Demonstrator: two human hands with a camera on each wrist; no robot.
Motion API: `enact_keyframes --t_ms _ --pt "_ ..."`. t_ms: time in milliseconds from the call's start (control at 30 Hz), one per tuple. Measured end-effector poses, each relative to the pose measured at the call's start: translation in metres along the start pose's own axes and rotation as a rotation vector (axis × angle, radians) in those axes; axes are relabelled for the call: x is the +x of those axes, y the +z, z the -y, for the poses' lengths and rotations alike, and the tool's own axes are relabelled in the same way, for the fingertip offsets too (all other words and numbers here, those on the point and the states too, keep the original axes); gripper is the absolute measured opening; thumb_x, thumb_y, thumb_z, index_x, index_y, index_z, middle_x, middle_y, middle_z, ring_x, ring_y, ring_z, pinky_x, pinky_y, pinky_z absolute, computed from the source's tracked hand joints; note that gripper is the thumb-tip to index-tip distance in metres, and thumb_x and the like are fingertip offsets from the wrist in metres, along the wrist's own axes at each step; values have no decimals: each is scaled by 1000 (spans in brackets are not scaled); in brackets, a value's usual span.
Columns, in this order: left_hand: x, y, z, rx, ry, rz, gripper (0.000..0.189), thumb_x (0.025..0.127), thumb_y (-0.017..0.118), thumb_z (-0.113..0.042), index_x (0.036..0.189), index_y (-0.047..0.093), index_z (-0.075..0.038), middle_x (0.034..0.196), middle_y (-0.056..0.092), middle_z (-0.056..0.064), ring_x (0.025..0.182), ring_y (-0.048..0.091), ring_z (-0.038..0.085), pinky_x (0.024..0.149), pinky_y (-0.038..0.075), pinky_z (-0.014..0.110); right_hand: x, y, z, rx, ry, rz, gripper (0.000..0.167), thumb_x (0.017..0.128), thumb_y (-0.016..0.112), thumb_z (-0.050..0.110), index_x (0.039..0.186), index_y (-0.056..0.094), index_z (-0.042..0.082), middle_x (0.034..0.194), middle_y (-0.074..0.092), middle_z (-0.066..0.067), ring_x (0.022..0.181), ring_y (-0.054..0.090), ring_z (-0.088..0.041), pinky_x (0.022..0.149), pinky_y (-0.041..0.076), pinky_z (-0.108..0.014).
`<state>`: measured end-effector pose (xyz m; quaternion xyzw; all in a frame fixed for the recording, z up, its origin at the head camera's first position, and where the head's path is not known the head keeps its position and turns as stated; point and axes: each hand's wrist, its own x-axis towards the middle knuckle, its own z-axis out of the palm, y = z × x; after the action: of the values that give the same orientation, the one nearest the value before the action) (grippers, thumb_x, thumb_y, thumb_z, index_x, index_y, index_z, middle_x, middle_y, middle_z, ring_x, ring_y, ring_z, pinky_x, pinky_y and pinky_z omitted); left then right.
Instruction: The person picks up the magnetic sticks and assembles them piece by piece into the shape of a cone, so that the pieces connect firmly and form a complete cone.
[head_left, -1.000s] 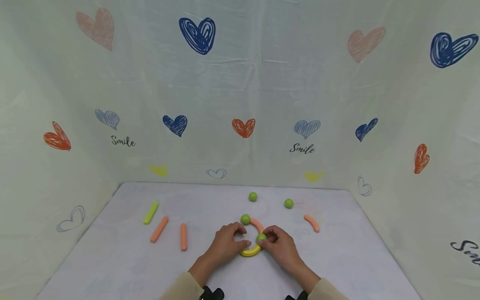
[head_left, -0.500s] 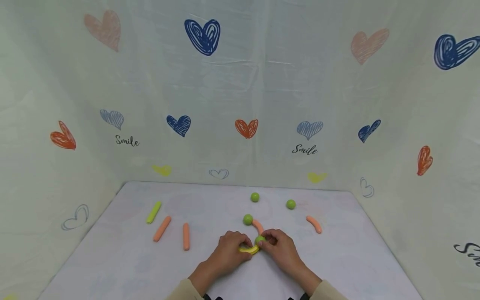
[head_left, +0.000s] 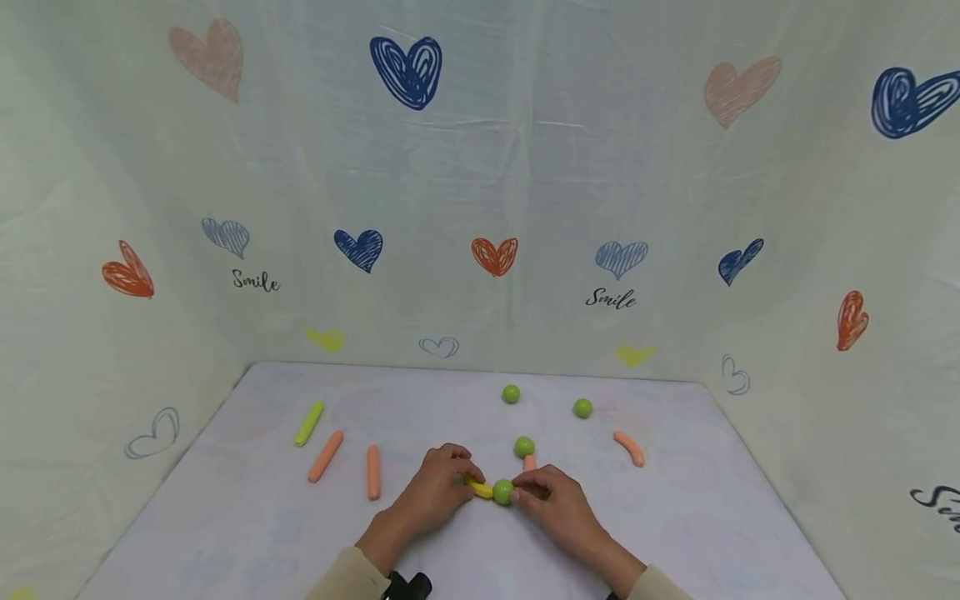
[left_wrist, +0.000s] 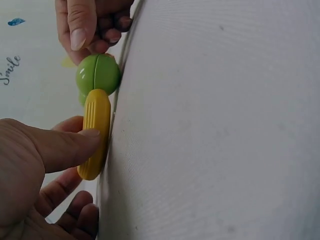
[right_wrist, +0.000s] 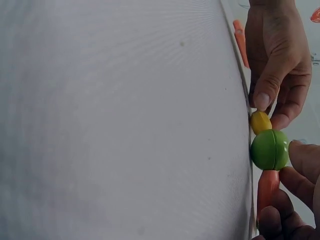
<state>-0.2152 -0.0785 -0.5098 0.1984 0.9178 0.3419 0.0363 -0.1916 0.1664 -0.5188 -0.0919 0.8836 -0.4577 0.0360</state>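
My left hand (head_left: 437,490) pinches a yellow curved stick (left_wrist: 96,132) between thumb and fingers. The stick's end meets a green ball (head_left: 503,492), which shows a seam line in the left wrist view. My right hand (head_left: 558,508) holds that ball at its right side, thumb and forefinger against it. An orange curved stick (right_wrist: 268,187) joins the ball on the other side, partly hidden by the right fingers. At its far end sits a second green ball (head_left: 524,447), just beyond the right hand.
Two loose green balls (head_left: 512,394) (head_left: 582,408) lie farther back. An orange curved stick (head_left: 628,448) is at the right. On the left lie a yellow-green stick (head_left: 309,424) and two straight orange sticks (head_left: 326,457) (head_left: 373,472). A heart-printed curtain (head_left: 495,317) stands behind the white table (head_left: 247,533).
My left hand went from loosely beside the yellow stick to pinching it. The joined pieces turned: the near ball shifted left and toward me, the far ball right.
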Motion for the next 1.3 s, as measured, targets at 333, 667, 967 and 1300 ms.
enact_keyframes --t_ms 333,667,967,1300 --pt "5 11 -4 -41 -62 -79 8 92 77 -21 100 77 -23 123 60 1 117 50 25 95 50 47 7 -5 -3 59 25 -73 19 96 78 26 112 79 15 103 72 4 88 60 -8 75 51 -21" --pt "14 32 -21 37 -88 -117 32 82 89 -47 102 77 -27 124 63 2 121 47 29 102 42 56 30 -19 -9 -20 83 -186 29 99 72 22 127 73 15 116 68 0 103 60 -14 81 51 -28" --pt "12 31 -27 75 -33 -111 28 83 90 -42 104 78 -26 123 61 2 121 46 29 99 46 52 42 -23 -10 -63 110 -102 37 98 71 25 135 70 17 126 69 -3 105 60 -18 85 50 -36" --pt "5 21 -23 31 -56 -111 27 90 85 -31 115 78 -23 129 57 2 124 45 27 99 51 48 36 -26 -9 -64 100 -120 26 97 73 23 120 71 12 104 71 0 94 61 -14 79 50 -33"
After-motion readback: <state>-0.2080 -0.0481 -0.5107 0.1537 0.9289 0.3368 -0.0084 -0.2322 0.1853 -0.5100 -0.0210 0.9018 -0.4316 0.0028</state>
